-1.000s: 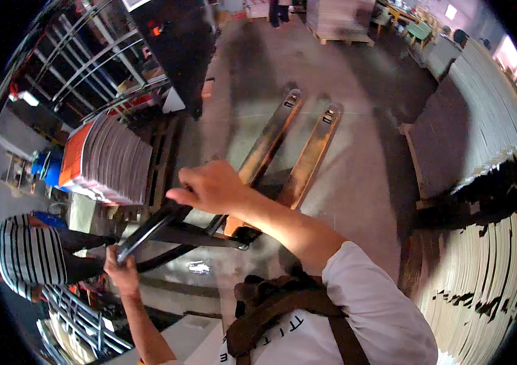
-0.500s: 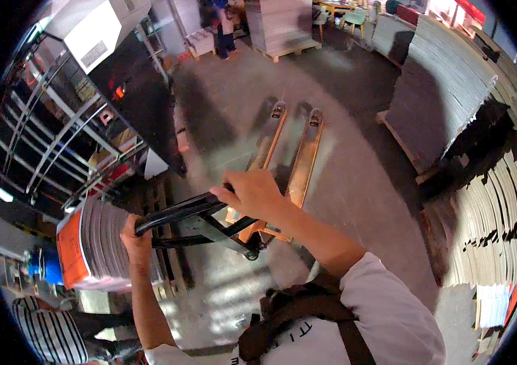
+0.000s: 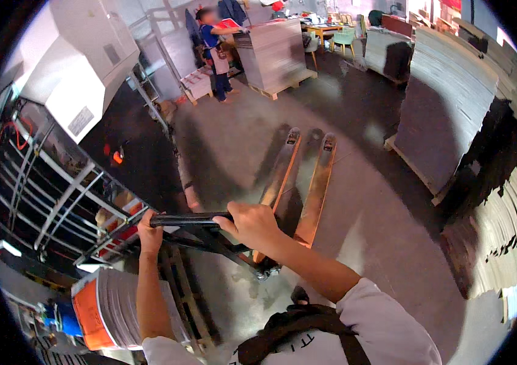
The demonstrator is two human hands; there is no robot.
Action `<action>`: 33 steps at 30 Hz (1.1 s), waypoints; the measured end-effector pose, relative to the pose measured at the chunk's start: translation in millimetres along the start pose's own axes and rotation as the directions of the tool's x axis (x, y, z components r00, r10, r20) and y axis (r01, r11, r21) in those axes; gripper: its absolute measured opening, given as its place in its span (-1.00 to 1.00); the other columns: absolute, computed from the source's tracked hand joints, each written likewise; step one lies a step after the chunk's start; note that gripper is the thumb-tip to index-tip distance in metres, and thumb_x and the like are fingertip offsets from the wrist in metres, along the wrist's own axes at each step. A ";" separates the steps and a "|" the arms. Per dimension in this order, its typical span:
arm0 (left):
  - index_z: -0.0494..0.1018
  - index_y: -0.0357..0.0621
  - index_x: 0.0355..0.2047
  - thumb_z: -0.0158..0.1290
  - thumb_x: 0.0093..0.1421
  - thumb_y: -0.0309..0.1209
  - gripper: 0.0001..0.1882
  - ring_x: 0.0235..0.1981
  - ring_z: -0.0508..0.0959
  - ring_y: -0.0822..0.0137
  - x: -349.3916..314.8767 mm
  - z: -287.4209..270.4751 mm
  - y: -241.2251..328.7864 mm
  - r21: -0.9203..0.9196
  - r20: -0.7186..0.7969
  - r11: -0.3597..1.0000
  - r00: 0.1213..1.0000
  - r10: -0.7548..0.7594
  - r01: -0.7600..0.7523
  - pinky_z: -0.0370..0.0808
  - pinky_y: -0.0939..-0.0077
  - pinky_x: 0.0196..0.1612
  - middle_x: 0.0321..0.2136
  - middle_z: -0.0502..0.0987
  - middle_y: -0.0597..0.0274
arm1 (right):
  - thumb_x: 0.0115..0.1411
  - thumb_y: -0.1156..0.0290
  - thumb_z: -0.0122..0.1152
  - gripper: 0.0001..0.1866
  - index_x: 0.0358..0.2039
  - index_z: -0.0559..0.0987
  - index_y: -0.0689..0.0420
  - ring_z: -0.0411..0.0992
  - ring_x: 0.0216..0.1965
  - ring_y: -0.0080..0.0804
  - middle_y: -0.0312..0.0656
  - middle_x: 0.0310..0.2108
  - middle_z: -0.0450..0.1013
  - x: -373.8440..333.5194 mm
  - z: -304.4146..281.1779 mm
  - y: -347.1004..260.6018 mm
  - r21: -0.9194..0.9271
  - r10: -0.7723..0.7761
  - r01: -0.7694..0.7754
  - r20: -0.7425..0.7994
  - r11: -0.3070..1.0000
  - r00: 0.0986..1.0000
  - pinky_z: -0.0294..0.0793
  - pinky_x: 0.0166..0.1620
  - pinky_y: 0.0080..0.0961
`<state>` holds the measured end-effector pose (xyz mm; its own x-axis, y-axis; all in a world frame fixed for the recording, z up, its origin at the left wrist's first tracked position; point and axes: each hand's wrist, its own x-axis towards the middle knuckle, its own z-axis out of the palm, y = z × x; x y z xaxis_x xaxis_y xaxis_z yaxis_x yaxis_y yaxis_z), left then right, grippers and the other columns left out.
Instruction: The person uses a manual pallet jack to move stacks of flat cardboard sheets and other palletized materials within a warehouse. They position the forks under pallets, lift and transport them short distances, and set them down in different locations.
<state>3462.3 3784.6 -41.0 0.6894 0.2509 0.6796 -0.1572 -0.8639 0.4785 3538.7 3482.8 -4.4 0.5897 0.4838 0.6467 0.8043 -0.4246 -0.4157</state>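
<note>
My left hand (image 3: 149, 234) is closed round the left end of the black handle (image 3: 188, 220) of a pallet jack. Toward the handle's other end, my right hand (image 3: 252, 225) grips the bar with its thumb along it. The handle tilts up toward me, and its black shaft runs down to the jack's base. Two orange, scuffed forks, the left (image 3: 280, 176) and the right (image 3: 317, 188), stretch away over the concrete floor with nothing on them. Below my left hand, a stack of grey sheets (image 3: 134, 307) with an orange-and-white label stands beside a wooden pallet (image 3: 188, 298).
To the left are a metal rack (image 3: 58, 194) and a white machine (image 3: 76, 91). Ahead, a person (image 3: 217, 55) in blue with an apron reaches onto a tall board stack (image 3: 274, 58) on a pallet. More tall stacks (image 3: 441, 103) line the right; a green chair (image 3: 343, 39) stands far back.
The handle swings from slanting to nearly level in view. Forks and sheet stack shift lower in the picture, and the person ahead now shows more fully. Both hands keep their grip.
</note>
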 end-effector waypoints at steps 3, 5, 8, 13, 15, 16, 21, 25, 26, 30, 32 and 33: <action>0.27 -0.25 -0.55 0.16 0.06 -0.59 -0.77 -0.61 0.24 0.38 41.8 23.5 -41.2 0.019 0.111 0.998 0.992 -0.064 0.062 0.32 0.48 -0.51 -0.68 0.30 0.16 | 0.16 -0.01 0.16 -0.55 -0.55 0.43 0.16 0.47 -0.63 -0.13 -0.09 -0.65 0.44 28.0 14.5 22.9 0.025 0.006 -0.006 0.003 1.000 1.000 0.45 -0.56 -0.22; 0.29 -0.24 -0.54 0.17 0.06 -0.59 -0.78 -0.61 0.25 0.41 66.1 49.9 -67.0 -0.063 0.132 0.997 0.990 -0.044 0.052 0.32 0.48 -0.52 -0.68 0.31 0.16 | 0.15 0.00 0.18 -0.56 -0.56 0.40 0.14 0.44 -0.65 -0.19 -0.14 -0.67 0.40 43.1 23.7 40.4 -0.016 0.016 -0.016 -0.031 1.000 0.999 0.39 -0.60 -0.29; 0.31 -0.24 -0.53 0.16 0.07 -0.59 -0.80 -0.60 0.26 0.44 111.7 99.0 -84.5 -0.241 0.136 0.970 0.989 0.051 -0.017 0.31 0.49 -0.52 -0.68 0.34 0.17 | 0.13 0.02 0.20 -0.57 -0.56 0.39 0.15 0.44 -0.64 -0.21 -0.15 -0.67 0.39 61.9 32.4 66.0 -0.030 0.062 -0.063 -0.052 0.998 0.997 0.37 -0.60 -0.30; 0.35 -0.24 -0.52 0.00 0.05 -0.61 -0.94 -0.54 0.35 0.50 193.1 170.1 -80.5 -0.410 0.303 0.910 0.949 0.081 0.053 0.37 0.56 -0.39 -0.61 0.38 0.27 | 0.12 0.06 0.23 -0.58 -0.51 0.39 0.17 0.47 -0.55 -0.16 -0.11 -0.61 0.42 93.9 36.4 92.8 -0.093 0.238 -0.235 0.023 0.968 0.971 0.41 -0.52 -0.29; 0.35 -0.25 -0.50 0.05 -0.03 -0.67 -0.89 -0.51 0.36 0.48 221.4 198.5 -102.8 -0.394 0.285 0.919 0.948 0.143 -0.021 0.38 0.57 -0.35 -0.59 0.37 0.26 | 0.12 0.03 0.23 -0.59 -0.42 0.45 0.17 0.48 -0.52 -0.11 -0.09 -0.59 0.44 107.6 39.8 99.8 -0.161 0.309 -0.299 0.035 0.940 0.951 0.44 -0.48 -0.29; 0.35 -0.25 -0.49 0.11 -0.02 -0.66 -0.85 -0.52 0.35 0.44 232.5 215.8 -104.4 -0.393 0.285 0.920 0.950 0.130 -0.008 0.37 0.55 -0.38 -0.60 0.37 0.21 | 0.11 0.02 0.23 -0.58 -0.40 0.47 0.17 0.48 -0.52 -0.09 -0.08 -0.59 0.45 116.0 37.7 102.3 -0.176 0.342 -0.335 0.008 0.926 0.940 0.45 -0.48 -0.28; 0.33 -0.25 -0.51 0.21 0.02 -0.50 -0.77 -0.55 0.42 0.12 276.2 289.4 -81.0 -0.397 0.278 0.915 0.941 0.191 -0.068 0.38 0.39 -0.42 -0.59 0.38 0.04 | 0.10 0.05 0.26 -0.63 -0.38 0.54 0.15 0.48 -0.55 -0.04 -0.04 -0.62 0.45 136.7 17.0 166.1 -0.292 0.356 -0.376 -0.121 0.879 0.927 0.46 -0.48 -0.27; 0.33 -0.24 -0.51 0.22 0.05 -0.38 -0.73 -0.52 0.39 -0.11 307.8 341.9 -66.8 -0.439 0.269 0.895 0.939 0.214 -0.078 0.38 0.28 -0.43 -0.56 0.40 -0.05 | 0.11 0.01 0.25 -0.61 -0.43 0.51 0.12 0.46 -0.62 -0.08 -0.08 -0.64 0.46 153.2 4.5 215.5 -0.355 0.392 -0.426 -0.168 0.832 0.905 0.44 -0.55 -0.28; 0.33 -0.24 -0.51 0.22 0.05 -0.37 -0.72 -0.53 0.39 -0.10 317.6 356.5 -64.9 -0.434 0.265 0.898 0.942 0.205 -0.074 0.38 0.28 -0.43 -0.57 0.41 -0.05 | 0.11 0.05 0.27 -0.62 -0.46 0.49 0.14 0.45 -0.64 -0.09 -0.09 -0.67 0.44 158.5 3.8 225.4 -0.356 0.366 -0.416 -0.200 0.837 0.909 0.42 -0.57 -0.30; 0.35 -0.22 -0.51 0.23 0.09 -0.30 -0.70 -0.60 0.38 -0.02 367.7 420.8 -40.7 -0.473 0.314 0.879 0.920 0.234 -0.062 0.35 0.28 -0.50 -0.63 0.41 0.00 | 0.10 0.12 0.30 -0.63 -0.52 0.42 0.15 0.44 -0.65 -0.08 -0.09 -0.67 0.42 180.2 4.5 254.2 -0.424 0.348 -0.443 -0.285 0.790 0.893 0.41 -0.59 -0.31; 0.35 -0.21 -0.51 0.23 0.10 -0.29 -0.69 -0.63 0.35 0.13 393.3 460.8 -38.3 -0.506 0.356 0.861 0.898 0.260 -0.048 0.33 0.32 -0.52 -0.66 0.39 0.04 | 0.10 0.13 0.30 -0.63 -0.51 0.40 0.15 0.43 -0.65 -0.06 -0.08 -0.66 0.41 194.6 7.9 265.0 -0.423 0.360 -0.478 -0.331 0.769 0.872 0.41 -0.59 -0.29; 0.34 -0.21 -0.52 0.23 0.11 -0.29 -0.69 -0.63 0.34 0.19 405.5 481.1 -32.2 -0.521 0.382 0.853 0.885 0.265 -0.030 0.33 0.34 -0.52 -0.66 0.38 0.07 | 0.10 0.13 0.30 -0.63 -0.50 0.39 0.14 0.43 -0.65 -0.05 -0.07 -0.66 0.42 202.0 7.6 270.6 -0.413 0.379 -0.507 -0.355 0.756 0.855 0.41 -0.59 -0.28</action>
<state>4087.2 3704.0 -48.4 0.8389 -0.1740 0.5157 -0.5235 -0.5172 0.6771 3876.1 3471.4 8.8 0.7829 -0.0190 0.6219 0.2790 -0.8827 -0.3782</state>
